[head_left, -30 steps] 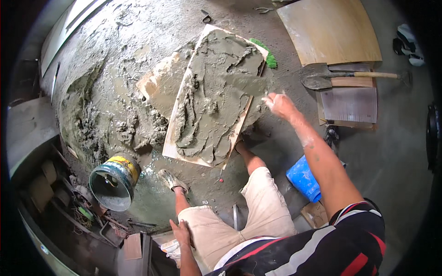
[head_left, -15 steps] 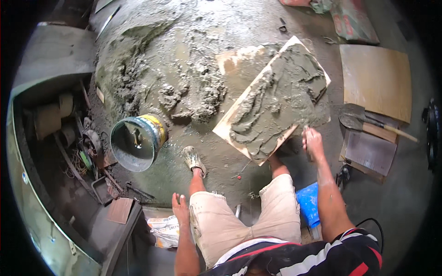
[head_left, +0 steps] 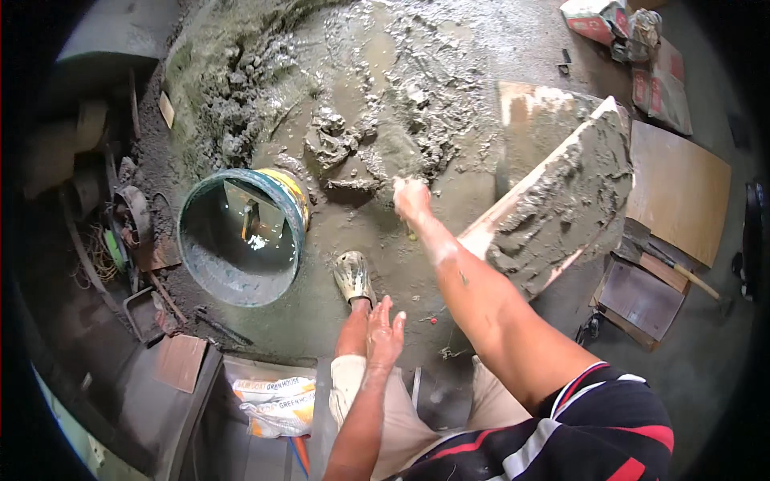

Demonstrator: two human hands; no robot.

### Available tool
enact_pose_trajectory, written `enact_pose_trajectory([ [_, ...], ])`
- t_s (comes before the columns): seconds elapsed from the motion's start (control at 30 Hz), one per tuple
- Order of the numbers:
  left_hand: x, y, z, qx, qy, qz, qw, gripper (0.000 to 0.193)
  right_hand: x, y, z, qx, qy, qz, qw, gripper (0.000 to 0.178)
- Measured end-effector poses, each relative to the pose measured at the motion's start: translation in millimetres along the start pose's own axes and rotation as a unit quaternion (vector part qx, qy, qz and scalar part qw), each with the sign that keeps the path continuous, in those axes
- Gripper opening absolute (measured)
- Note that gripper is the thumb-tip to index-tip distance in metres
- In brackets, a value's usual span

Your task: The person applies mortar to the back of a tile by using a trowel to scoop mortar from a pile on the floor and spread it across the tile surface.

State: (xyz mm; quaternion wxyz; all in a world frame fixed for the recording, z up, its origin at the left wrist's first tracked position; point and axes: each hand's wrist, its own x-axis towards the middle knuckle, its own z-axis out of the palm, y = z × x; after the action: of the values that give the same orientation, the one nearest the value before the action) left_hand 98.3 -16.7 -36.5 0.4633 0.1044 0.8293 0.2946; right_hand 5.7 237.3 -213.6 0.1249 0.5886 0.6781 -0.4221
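My right hand [head_left: 411, 198] reaches forward to the edge of the wet mortar heap [head_left: 337, 140], fingers wrapped round the handle of a trowel [head_left: 395, 151]. The trowel's blade is coated grey and blends into the mortar, so its outline is unclear. To the right, a tilted wooden board [head_left: 513, 204] carries a thick layer of mortar. Above my left thigh, my left hand [head_left: 385, 337] hovers with its fingers stretched out, holding nothing. A bucket [head_left: 241, 293] with a yellow patch stands left of my foot; a flat float [head_left: 261, 212] with a handle rests inside it.
A second mortar-smeared board [head_left: 513, 120] lies under the tilted one. At right are a plywood sheet [head_left: 682, 188], a shovel [head_left: 686, 276] and cement bags [head_left: 666, 84]. Left stand shelves with clutter [head_left: 132, 216]. White and orange bags [head_left: 277, 405] lie near my left leg.
My right hand has swung left with the trowel, from the board's near edge to the mortar heap. My left hand has shifted right, over my thigh. The view has moved left and my body leans forward.
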Motion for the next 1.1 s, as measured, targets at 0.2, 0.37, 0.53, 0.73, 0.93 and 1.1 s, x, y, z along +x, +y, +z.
enact_pose_trajectory([
  [0.2,34,-29,-4,0.01,-0.117,-0.079,0.99,0.053,14,23,81,-0.142,0.028,0.041,0.989,0.047],
  [0.37,36,-33,-25,-0.08,-0.163,-0.072,0.981,0.05,-12,11,122,-0.129,-0.043,0.036,0.99,0.047],
  [0.53,36,-48,-23,-0.119,-0.144,-0.082,0.979,0.047,-18,20,137,-0.11,-0.003,0.025,0.994,0.047],
  [0.73,39,-32,-16,-0.157,-0.169,-0.014,0.973,0.038,-4,54,183,0.072,0.049,0.082,0.993,0.047],
  [0.93,30,-42,-13,-0.148,-0.171,-0.108,0.968,0.028,-33,35,207,0.151,-0.017,0.084,0.985,0.043],
  [1.1,33,-38,-2,-0.041,-0.262,-0.063,0.962,0.028,-75,24,180,-0.019,0.024,0.01,0.999,0.039],
])
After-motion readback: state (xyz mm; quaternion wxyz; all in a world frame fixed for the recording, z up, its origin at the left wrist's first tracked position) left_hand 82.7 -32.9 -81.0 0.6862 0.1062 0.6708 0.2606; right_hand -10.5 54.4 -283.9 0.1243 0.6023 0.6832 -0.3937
